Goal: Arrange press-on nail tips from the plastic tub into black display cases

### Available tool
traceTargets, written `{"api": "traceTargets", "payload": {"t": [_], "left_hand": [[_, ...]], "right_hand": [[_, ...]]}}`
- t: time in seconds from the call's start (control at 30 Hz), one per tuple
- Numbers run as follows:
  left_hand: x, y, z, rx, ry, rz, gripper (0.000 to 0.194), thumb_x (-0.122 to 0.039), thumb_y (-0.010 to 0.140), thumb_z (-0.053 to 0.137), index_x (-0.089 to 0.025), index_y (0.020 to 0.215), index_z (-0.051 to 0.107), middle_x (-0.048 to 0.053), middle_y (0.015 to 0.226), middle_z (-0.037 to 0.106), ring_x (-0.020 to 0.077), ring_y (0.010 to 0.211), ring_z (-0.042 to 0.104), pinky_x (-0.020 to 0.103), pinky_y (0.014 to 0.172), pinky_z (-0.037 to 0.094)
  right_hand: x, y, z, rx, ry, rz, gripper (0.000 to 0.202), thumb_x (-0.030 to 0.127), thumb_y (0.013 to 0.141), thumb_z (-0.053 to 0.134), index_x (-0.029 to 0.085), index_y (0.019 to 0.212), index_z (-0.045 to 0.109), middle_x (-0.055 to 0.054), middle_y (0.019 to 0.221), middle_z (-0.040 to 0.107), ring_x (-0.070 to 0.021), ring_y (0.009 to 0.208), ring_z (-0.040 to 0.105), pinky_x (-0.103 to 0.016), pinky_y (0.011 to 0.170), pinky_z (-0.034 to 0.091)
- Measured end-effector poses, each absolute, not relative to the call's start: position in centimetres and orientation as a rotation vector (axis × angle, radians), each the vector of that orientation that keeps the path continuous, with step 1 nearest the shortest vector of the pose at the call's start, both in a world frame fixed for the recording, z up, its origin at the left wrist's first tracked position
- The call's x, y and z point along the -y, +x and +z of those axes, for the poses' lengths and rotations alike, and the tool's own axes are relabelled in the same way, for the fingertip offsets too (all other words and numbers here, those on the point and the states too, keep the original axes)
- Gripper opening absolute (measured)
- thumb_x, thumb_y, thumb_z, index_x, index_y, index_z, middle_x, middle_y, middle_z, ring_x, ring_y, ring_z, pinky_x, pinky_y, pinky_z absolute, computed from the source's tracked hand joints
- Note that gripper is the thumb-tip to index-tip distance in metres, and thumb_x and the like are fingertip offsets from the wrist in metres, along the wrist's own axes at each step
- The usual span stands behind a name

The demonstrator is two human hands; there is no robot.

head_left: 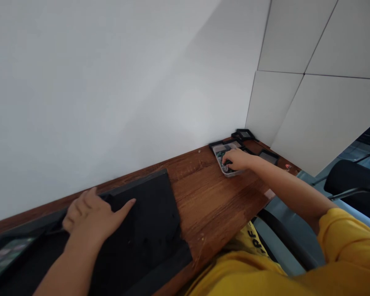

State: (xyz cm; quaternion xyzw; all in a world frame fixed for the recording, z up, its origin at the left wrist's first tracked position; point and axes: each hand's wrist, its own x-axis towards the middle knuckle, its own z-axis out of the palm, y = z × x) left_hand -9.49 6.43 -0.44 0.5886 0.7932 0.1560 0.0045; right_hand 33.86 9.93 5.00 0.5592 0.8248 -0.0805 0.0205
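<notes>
At the lower left, my left hand (89, 216) is over a black mat (148, 218), its thumb stretched out and its fingers spread a little. Beside it on the left lies a dark frame with small pale and green items (10, 255), cut off by the view's edge. My right hand (236, 159) reaches into a clear plastic box (232, 174) at the back right of the wooden table (203, 193). Its fingers are bent down among small dark and greenish pieces; what they touch or hold is too small to make out.
Black shallow trays (269, 157) stand around the box near the corner, with more (245, 134) against the wall. A small red item (287, 166) lies at the table's right end. Black chairs (354, 183) stand at the right. A white wall (126, 90) runs behind the table.
</notes>
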Motion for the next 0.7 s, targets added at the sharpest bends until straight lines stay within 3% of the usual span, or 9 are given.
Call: {"api": "traceTargets", "payload": {"t": [0.17,0.33,0.53,0.63,0.7], "left_hand": [[-5.2,-6.7,0.8,-2.335,1.898,0.599,0.109,-0.072,0.085,0.038,0.005,0.161,0.027,0.035,0.171,0.028,0.0496,0.161,0.025,0.066,0.129,0.025],[-5.4,-6.8,0.0,-2.251,1.987,0.633,0.103,-0.068,0.085,0.040,0.002,0.160,0.031,0.032,0.169,0.035,0.0466,0.163,0.025,0.062,0.130,0.026],[-5.6,-6.7,-0.1,-2.214,2.022,0.568,0.103,-0.068,0.084,0.037,0.004,0.159,0.033,0.032,0.167,0.039,0.0469,0.161,0.028,0.061,0.130,0.026],[-5.5,-6.5,0.2,-2.195,2.023,0.564,0.104,-0.067,0.083,0.037,0.006,0.156,0.035,0.034,0.164,0.041,0.0505,0.158,0.032,0.062,0.128,0.029],[-5.4,-6.4,0.3,-2.185,2.015,0.548,0.103,-0.067,0.084,0.038,0.005,0.158,0.034,0.034,0.164,0.040,0.0521,0.157,0.033,0.063,0.127,0.030]], "right_hand": [[-10.1,34.4,5.0,-2.633,1.784,-0.229,0.016,0.021,0.093,0.070,0.020,0.103,0.082,-0.012,0.114,0.082,-0.0294,0.110,0.073,-0.039,0.097,0.054],[-10.2,35.3,5.4,-2.707,1.870,-0.185,0.019,0.030,0.098,0.067,0.019,0.102,0.082,-0.012,0.110,0.082,-0.0287,0.106,0.073,-0.041,0.097,0.054],[-10.0,38.5,6.6,-2.867,1.857,-0.181,0.038,0.039,0.087,0.079,0.021,0.121,0.078,-0.012,0.133,0.077,-0.0322,0.129,0.067,-0.050,0.117,0.048],[-9.0,42.9,7.7,-2.840,2.087,-0.119,0.044,0.036,0.091,0.070,0.021,0.132,0.073,-0.014,0.140,0.073,-0.0325,0.133,0.066,-0.054,0.121,0.046],[-7.9,46.2,8.1,-2.677,2.206,-0.189,0.057,0.031,0.085,0.072,0.023,0.141,0.068,-0.013,0.149,0.068,-0.0334,0.138,0.063,-0.055,0.124,0.045]]}}
